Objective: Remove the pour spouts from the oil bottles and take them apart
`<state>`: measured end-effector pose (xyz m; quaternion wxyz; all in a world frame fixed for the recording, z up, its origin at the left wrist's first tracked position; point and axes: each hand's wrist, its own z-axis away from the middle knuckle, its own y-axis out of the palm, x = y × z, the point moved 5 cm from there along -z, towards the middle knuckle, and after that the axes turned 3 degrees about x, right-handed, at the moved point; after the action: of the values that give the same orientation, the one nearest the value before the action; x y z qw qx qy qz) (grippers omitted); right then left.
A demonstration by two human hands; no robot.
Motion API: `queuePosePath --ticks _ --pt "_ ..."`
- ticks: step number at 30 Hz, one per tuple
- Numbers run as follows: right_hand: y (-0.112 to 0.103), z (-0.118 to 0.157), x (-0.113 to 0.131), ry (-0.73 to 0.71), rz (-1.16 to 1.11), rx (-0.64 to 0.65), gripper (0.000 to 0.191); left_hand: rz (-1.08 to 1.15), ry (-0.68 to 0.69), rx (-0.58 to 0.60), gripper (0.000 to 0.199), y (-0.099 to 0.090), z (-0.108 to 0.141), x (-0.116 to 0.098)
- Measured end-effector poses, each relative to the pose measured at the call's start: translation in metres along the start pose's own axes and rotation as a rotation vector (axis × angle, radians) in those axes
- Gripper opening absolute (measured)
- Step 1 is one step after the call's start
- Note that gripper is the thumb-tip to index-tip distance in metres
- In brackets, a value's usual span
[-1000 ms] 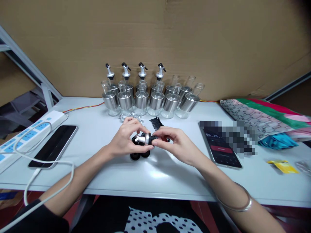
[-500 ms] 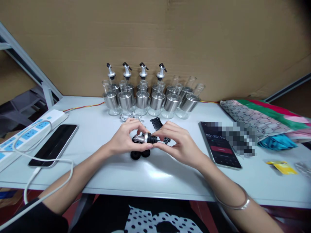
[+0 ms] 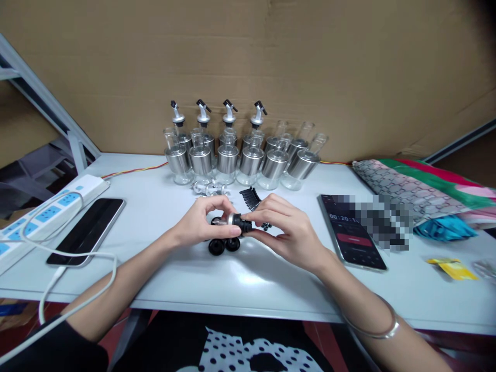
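Between my hands is a silver pourer top with a ribbed black stopper [image 3: 243, 224], its stopper pointing right. My left hand [image 3: 203, 221] grips the silver end with thumb and fingers. The fingertips of my right hand [image 3: 289, 227] close on the stopper's black end. Round black caps [image 3: 216, 247] lie on the table just below. Behind my hands are silver pourer parts [image 3: 211, 188], a row of black levers [image 3: 250, 198] and small black rings [image 3: 266, 226], partly hidden by my right hand.
Glass bottles with steel sleeves [image 3: 228, 159] stand at the back, several with pourers [image 3: 203, 111]. At left are a power strip [image 3: 48, 212], a white cable and a phone [image 3: 87, 231]. A second phone [image 3: 354, 237], a yellow packet [image 3: 453, 269] and patterned bags [image 3: 411, 188] lie at right.
The pourer has turned in my left fingers, so its silver spout shows less. My left thumb has shifted onto the collar, and my right fingertips have closed in on the stopper.
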<state>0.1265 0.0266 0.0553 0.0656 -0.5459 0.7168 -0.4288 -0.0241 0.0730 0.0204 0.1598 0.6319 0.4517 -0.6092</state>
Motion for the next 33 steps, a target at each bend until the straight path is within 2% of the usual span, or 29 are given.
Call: queuePosePath --ticks 4,10,23,33 --pt "0.003 0.001 -0.006 0.102 -0.116 0.024 0.013 -0.001 0.042 -0.022 0.027 0.000 0.001 -0.002" --pt "0.004 0.003 -0.009 0.207 -0.226 0.010 0.017 -0.011 0.029 -0.050 0.032 -0.001 0.000 -0.002" --pt "0.005 0.004 -0.011 0.249 -0.245 0.003 0.021 0.031 0.019 -0.036 0.028 0.002 0.000 -0.001" --pt "0.008 0.004 -0.010 0.260 -0.200 0.019 0.017 0.031 -0.033 -0.053 0.030 0.003 -0.002 0.003"
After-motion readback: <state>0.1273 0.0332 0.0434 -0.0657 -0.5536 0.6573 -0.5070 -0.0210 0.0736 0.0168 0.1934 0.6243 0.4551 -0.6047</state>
